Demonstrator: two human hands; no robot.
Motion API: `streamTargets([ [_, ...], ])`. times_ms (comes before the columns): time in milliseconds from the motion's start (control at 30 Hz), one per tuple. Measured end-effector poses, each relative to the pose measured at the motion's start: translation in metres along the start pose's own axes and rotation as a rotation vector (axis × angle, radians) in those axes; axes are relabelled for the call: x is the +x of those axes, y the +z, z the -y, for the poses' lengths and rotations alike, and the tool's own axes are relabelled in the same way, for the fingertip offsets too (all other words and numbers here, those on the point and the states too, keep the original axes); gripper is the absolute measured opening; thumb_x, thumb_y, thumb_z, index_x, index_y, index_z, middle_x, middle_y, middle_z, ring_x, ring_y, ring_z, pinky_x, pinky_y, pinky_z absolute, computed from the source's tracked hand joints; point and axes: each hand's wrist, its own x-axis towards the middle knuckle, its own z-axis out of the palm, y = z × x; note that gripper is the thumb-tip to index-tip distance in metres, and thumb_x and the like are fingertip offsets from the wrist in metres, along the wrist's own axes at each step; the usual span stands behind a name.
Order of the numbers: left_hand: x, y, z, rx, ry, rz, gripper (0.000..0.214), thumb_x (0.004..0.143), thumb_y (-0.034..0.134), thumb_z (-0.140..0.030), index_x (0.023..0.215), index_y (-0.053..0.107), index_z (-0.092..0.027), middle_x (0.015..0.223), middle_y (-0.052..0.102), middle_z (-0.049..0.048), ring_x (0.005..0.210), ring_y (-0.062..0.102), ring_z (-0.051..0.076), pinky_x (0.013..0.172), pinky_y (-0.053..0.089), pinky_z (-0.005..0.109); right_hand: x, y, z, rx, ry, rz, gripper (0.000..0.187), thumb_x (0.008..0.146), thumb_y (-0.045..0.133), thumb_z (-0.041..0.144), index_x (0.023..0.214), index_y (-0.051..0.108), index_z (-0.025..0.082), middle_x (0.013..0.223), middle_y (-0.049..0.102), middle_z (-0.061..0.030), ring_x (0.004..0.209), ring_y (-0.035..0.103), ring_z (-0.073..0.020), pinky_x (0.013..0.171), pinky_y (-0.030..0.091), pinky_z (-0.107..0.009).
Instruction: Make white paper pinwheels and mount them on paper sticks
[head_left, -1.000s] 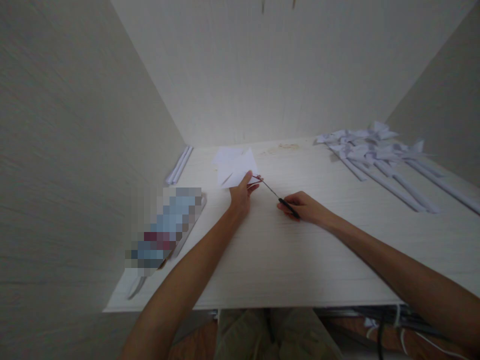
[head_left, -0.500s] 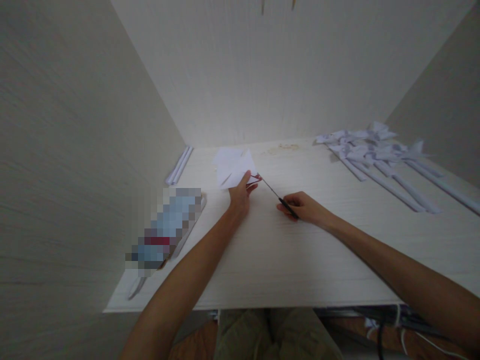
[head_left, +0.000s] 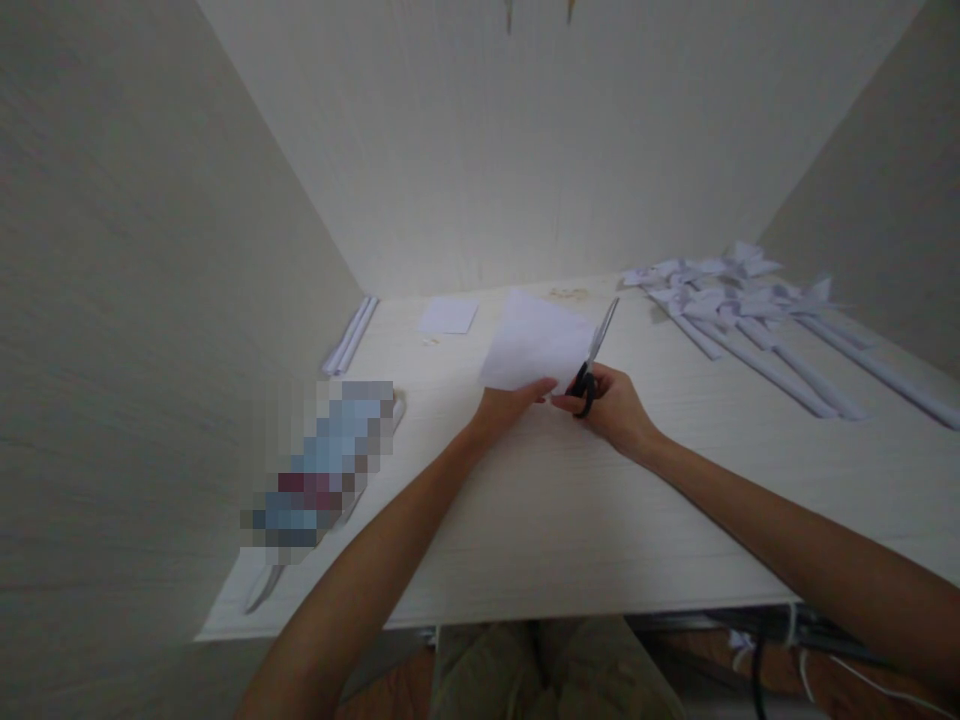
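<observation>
A white paper sheet [head_left: 536,335] is pinched in my left hand [head_left: 517,400], thumb along its lower edge. My right hand [head_left: 611,405] grips black-handled scissors [head_left: 590,378], their blades pointing up and slightly right. The scissors overlap the sheet's right edge; I cannot tell whether the blades touch it. Behind and left of my left hand, a smaller square of white paper [head_left: 448,316] lies flat on the table.
Several rolled paper sticks [head_left: 780,375] with folded paper pinwheel-like tops lie at the right. White paper rolls [head_left: 352,337] rest by the left wall. A blurred-out blue item [head_left: 322,470] lies at the left on the white table [head_left: 525,540].
The paper in my left hand has moved right and turned, and now shows no slits. The scissors have swung from pointing up-left to pointing up-right. The small square is now uncovered.
</observation>
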Motion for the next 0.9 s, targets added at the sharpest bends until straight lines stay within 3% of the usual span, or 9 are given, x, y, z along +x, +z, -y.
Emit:
streamTargets([
  [200, 0.000, 0.000, 0.002, 0.009, -0.026, 0.012, 0.014, 0.054, 0.072, -0.012, 0.052, 0.059, -0.017, 0.049, 0.059, 0.0003, 0.047, 0.052, 0.012, 0.053, 0.043, 0.025, 0.002, 0.000, -0.005, -0.003, -0.025, -0.018, 0.038, 0.051, 0.072, 0.042, 0.072, 0.054, 0.017, 0.066, 0.061, -0.0011, 0.058, 0.054, -0.0118, 0.053, 0.045, -0.026],
  [300, 0.001, -0.001, 0.003, -0.013, -0.023, -0.019, 0.013, 0.053, 0.073, -0.014, 0.056, 0.061, -0.017, 0.056, 0.062, 0.0015, 0.055, 0.057, 0.014, 0.058, 0.045, 0.026, 0.004, 0.000, -0.007, -0.005, -0.036, -0.036, 0.039, 0.051, 0.071, 0.044, 0.074, 0.054, 0.017, 0.065, 0.059, -0.0005, 0.057, 0.053, -0.0116, 0.052, 0.044, -0.026],
  [400, 0.006, -0.006, 0.006, -0.093, 0.003, -0.102, 0.019, 0.052, 0.074, -0.022, 0.065, 0.063, -0.016, 0.067, 0.065, 0.0034, 0.066, 0.059, 0.016, 0.061, 0.046, 0.026, 0.006, -0.002, -0.010, -0.004, -0.027, -0.054, 0.040, 0.051, 0.071, 0.044, 0.074, 0.053, 0.017, 0.066, 0.059, -0.0006, 0.059, 0.054, -0.0125, 0.053, 0.044, -0.026],
  [567, 0.019, -0.016, 0.014, -0.230, 0.028, -0.166, 0.023, 0.060, 0.067, -0.035, 0.063, 0.060, -0.014, 0.059, 0.058, -0.0003, 0.055, 0.053, 0.010, 0.053, 0.045, 0.022, 0.008, -0.006, -0.014, -0.056, -0.053, -0.084, 0.036, 0.052, 0.072, 0.039, 0.067, 0.047, 0.018, 0.062, 0.053, 0.0021, 0.058, 0.051, -0.0108, 0.053, 0.042, -0.025],
  [700, 0.022, -0.017, 0.017, -0.253, 0.016, -0.175, 0.020, 0.057, 0.069, -0.031, 0.060, 0.060, -0.015, 0.059, 0.057, -0.0021, 0.053, 0.051, 0.007, 0.052, 0.043, 0.019, 0.008, -0.007, -0.010, -0.090, -0.061, -0.189, 0.035, 0.053, 0.070, 0.040, 0.064, 0.045, 0.019, 0.054, 0.044, 0.0056, 0.047, 0.040, -0.0064, 0.042, 0.031, -0.021],
  [900, 0.018, -0.014, 0.016, -0.197, -0.006, -0.056, 0.019, 0.054, 0.072, -0.027, 0.063, 0.063, -0.014, 0.058, 0.060, -0.0012, 0.047, 0.048, 0.006, 0.047, 0.038, 0.019, 0.009, -0.009, -0.002, 0.114, -0.032, -0.378, 0.029, 0.054, 0.069, 0.034, 0.067, 0.047, 0.019, 0.053, 0.042, 0.0074, 0.040, 0.035, -0.0042, 0.036, 0.027, -0.020],
])
